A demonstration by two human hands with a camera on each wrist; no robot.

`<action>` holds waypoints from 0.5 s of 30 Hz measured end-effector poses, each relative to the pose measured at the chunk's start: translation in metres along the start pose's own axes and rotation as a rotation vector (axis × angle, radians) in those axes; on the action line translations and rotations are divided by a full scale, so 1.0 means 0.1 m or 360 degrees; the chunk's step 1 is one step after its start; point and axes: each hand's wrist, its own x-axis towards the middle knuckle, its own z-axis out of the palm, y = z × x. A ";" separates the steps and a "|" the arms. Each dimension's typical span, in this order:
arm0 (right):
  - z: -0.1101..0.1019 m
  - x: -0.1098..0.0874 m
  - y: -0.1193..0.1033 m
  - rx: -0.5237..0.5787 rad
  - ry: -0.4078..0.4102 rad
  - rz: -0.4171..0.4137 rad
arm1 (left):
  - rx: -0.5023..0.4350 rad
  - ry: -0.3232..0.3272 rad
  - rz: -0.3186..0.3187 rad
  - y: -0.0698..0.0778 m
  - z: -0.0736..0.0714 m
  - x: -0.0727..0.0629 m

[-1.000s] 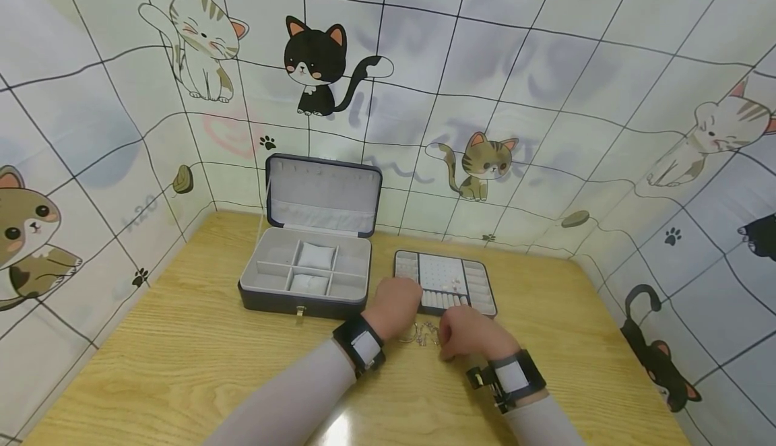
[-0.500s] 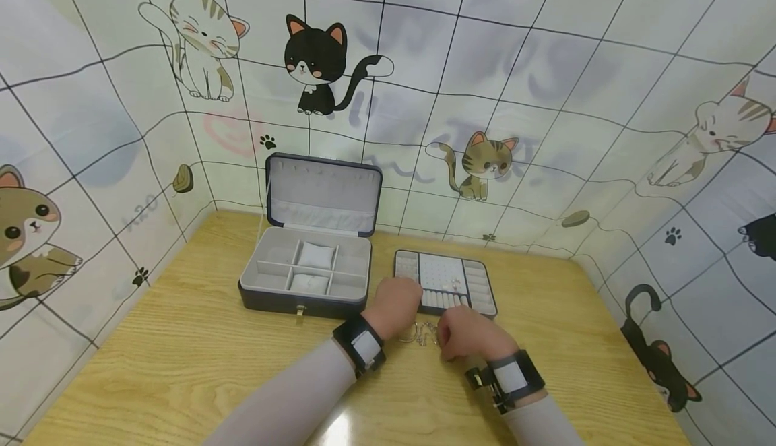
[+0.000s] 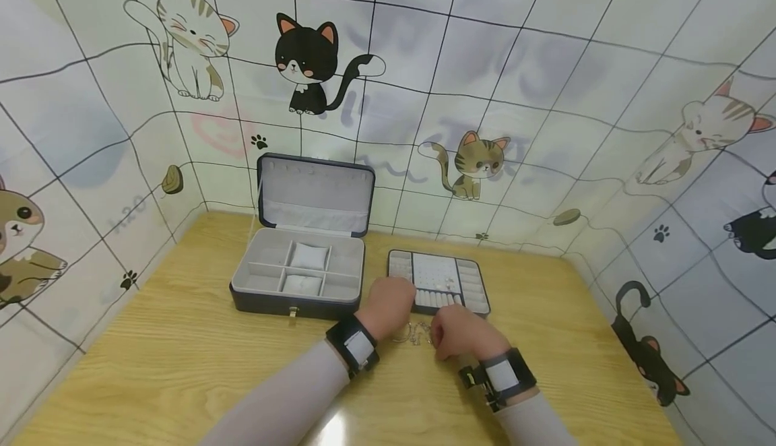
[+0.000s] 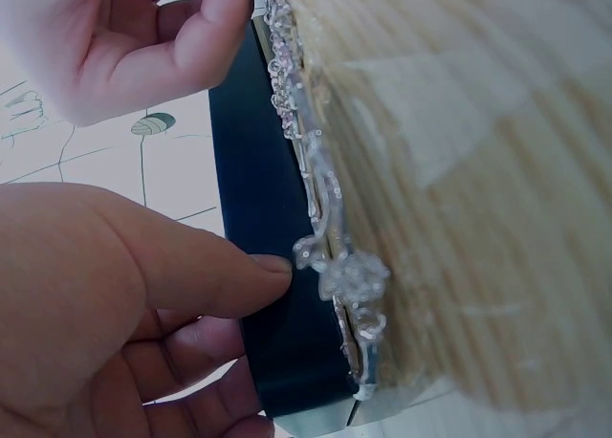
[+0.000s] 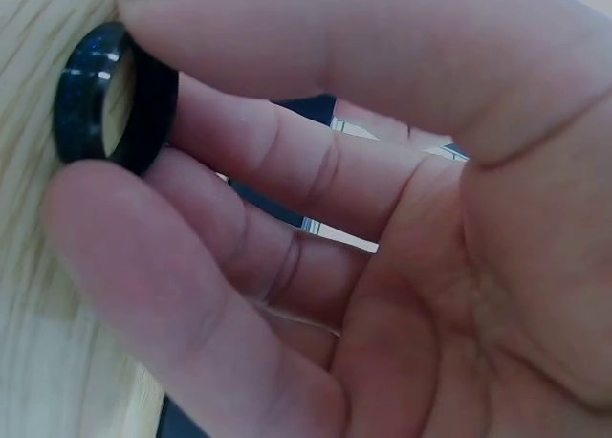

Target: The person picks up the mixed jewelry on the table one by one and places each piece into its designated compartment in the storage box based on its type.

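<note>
Between thumb and index fingertip, my right hand [image 3: 463, 333] pinches a dark, glossy ring [image 5: 72, 118], held just over the wood in the right wrist view. The head view hides the ring. My left hand [image 3: 391, 303] holds the near left corner of a jewelry tray [image 4: 260, 199], its thumb against the dark front wall and its other fingers bent at the edge, partly hidden. A sparkling bracelet with a flower-like cluster [image 4: 354, 275] lies along the tray's front. In the head view, a thin chain [image 3: 419, 333] lies on the table between the hands.
An open jewelry box [image 3: 267, 298] with white cushions [image 3: 310, 256] in some compartments stands left of the tray, lid raised. Small pieces [image 3: 450, 284] sit on the tray's white board. Cat-printed cloth walls [image 3: 400, 116] enclose the wooden table [image 3: 182, 352].
The head view has turned slightly right, so everything appears a little further left. Both hands keep almost the same place against the tray and table.
</note>
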 end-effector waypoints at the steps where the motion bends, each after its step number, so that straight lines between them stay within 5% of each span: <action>1: 0.00 0.00 0.01 -0.0002 -0.0003 0.0009 | -0.0001 -0.0006 -0.0002 0.00 0.00 0.00; 15: 0.00 0.00 0.09 0.0022 -0.0024 -0.0006 | -0.0016 -0.0044 -0.0016 0.01 -0.01 0.00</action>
